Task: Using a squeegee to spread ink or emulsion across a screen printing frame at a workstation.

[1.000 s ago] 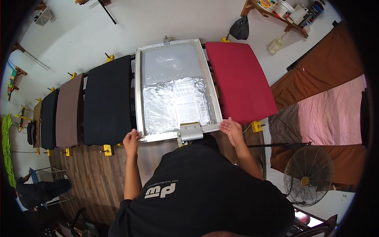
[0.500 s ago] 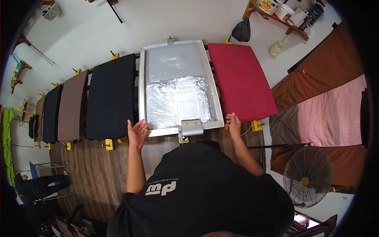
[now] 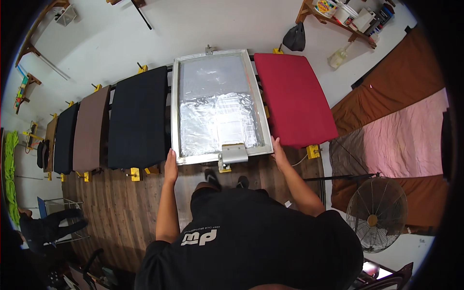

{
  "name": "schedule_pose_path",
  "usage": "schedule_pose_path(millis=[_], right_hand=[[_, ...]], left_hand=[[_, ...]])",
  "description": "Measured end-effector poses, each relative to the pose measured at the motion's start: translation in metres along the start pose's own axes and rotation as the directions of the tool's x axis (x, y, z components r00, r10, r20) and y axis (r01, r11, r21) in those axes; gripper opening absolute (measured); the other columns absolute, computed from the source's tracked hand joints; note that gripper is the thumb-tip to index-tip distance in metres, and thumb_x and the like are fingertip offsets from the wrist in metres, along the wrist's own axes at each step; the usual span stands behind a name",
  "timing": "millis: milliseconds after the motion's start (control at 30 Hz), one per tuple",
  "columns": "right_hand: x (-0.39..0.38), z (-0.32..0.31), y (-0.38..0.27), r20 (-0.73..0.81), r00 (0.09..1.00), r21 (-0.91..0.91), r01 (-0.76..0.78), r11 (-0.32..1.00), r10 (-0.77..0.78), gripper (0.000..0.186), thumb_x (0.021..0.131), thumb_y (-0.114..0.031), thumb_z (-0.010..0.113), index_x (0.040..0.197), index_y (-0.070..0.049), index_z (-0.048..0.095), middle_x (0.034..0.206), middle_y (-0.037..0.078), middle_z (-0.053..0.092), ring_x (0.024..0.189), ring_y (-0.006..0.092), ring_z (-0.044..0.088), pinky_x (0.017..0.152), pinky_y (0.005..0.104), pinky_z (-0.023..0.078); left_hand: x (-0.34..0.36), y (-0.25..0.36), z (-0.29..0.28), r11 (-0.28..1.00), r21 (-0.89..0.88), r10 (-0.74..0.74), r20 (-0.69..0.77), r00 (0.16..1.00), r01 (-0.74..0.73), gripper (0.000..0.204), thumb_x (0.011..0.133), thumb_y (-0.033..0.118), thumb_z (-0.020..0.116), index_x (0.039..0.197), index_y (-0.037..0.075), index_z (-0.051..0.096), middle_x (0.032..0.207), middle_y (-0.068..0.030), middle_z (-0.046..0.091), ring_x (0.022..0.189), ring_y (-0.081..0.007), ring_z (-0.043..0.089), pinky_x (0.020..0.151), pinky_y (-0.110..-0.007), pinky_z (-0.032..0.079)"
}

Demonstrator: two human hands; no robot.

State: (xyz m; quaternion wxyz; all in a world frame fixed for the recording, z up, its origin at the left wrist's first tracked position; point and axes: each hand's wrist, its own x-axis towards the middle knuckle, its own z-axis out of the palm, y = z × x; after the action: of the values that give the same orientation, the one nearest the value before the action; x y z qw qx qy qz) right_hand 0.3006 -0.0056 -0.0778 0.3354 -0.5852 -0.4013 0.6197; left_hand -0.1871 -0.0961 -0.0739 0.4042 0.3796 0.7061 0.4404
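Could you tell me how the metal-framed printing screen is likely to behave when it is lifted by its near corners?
The printing screen probably stays stiff, since its metal frame looks straight and rigid. It may feel awkward rather than heavy: it is broad, and the left hand and right hand hold opposite corners. Its silvery mesh centre looks thin, so likely fragile.

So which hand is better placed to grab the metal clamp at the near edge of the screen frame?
Probably the right hand: it rests at the near right corner of the screen frame, closer to the metal clamp than the left hand, which sits at the far left corner.
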Motion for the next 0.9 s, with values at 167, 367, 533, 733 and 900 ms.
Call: schedule_pose_path(millis=[167, 367, 533, 733, 900], right_hand=[[0.014, -0.007, 0.011, -0.139, 0.984, 0.019, 0.117, 0.993, -0.113, 0.090, 0.100, -0.074, 0.027, 0.162, -0.009, 0.023, 0.160, 0.008, 0.040, 0.144, 0.0238, 0.040, 0.116, 0.0394, 0.031], [0.012, -0.002, -0.006, -0.293, 0.954, 0.011, 0.076, 0.997, -0.069, 0.087, 0.101, -0.071, 0.031, 0.150, -0.002, 0.047, 0.154, 0.016, 0.047, 0.143, 0.0311, 0.042, 0.117, 0.0427, 0.030], [0.008, 0.024, -0.035, -0.611, 0.791, 0.161, 0.154, 0.975, -0.025, 0.073, 0.103, -0.057, 0.048, 0.153, -0.005, 0.037, 0.149, 0.018, 0.049, 0.125, 0.0311, 0.057, 0.098, 0.0435, 0.049], [0.018, 0.007, -0.018, -0.179, 0.984, 0.002, -0.006, 1.000, 0.006, 0.072, 0.105, -0.060, 0.041, 0.146, -0.001, 0.051, 0.142, 0.012, 0.058, 0.114, 0.0204, 0.063, 0.097, 0.0318, 0.048], [0.009, 0.000, -0.026, -0.210, 0.970, 0.045, -0.113, 0.993, 0.120, 0.066, 0.105, -0.056, 0.044, 0.150, -0.007, 0.046, 0.140, 0.010, 0.059, 0.110, 0.0192, 0.063, 0.089, 0.0364, 0.053]], left_hand=[[0.019, -0.005, -0.001, 0.998, 0.025, 0.050, 0.090, 0.995, -0.052, 0.073, 0.106, 0.047, 0.047, 0.154, -0.005, 0.031, 0.154, -0.0215, 0.044, 0.143, -0.0275, 0.042, 0.117, -0.034, 0.031], [0.010, 0.000, -0.010, 0.990, -0.131, 0.087, 0.283, 0.955, -0.051, 0.083, 0.102, 0.034, 0.062, 0.158, -0.005, 0.016, 0.161, -0.0250, 0.030, 0.149, -0.0278, 0.031, 0.119, -0.036, 0.027], [0.017, -0.006, -0.026, 0.938, -0.339, -0.065, 0.011, 0.998, 0.065, 0.078, 0.104, 0.034, 0.059, 0.159, -0.001, 0.017, 0.157, -0.0244, 0.037, 0.140, -0.0265, 0.043, 0.116, -0.037, 0.032], [0.010, -0.008, -0.006, 0.987, -0.143, 0.108, 0.243, 0.964, -0.075, 0.073, 0.104, 0.028, 0.057, 0.160, -0.002, 0.020, 0.162, -0.0158, 0.033, 0.148, -0.0225, 0.031, 0.119, -0.032, 0.024], [0.005, -0.003, -0.010, 0.883, -0.414, -0.232, 0.019, 0.972, 0.219, 0.074, 0.102, 0.051, 0.055, 0.157, 0.007, 0.031, 0.148, -0.0122, 0.050, 0.126, -0.0187, 0.053, 0.105, -0.033, 0.042]])
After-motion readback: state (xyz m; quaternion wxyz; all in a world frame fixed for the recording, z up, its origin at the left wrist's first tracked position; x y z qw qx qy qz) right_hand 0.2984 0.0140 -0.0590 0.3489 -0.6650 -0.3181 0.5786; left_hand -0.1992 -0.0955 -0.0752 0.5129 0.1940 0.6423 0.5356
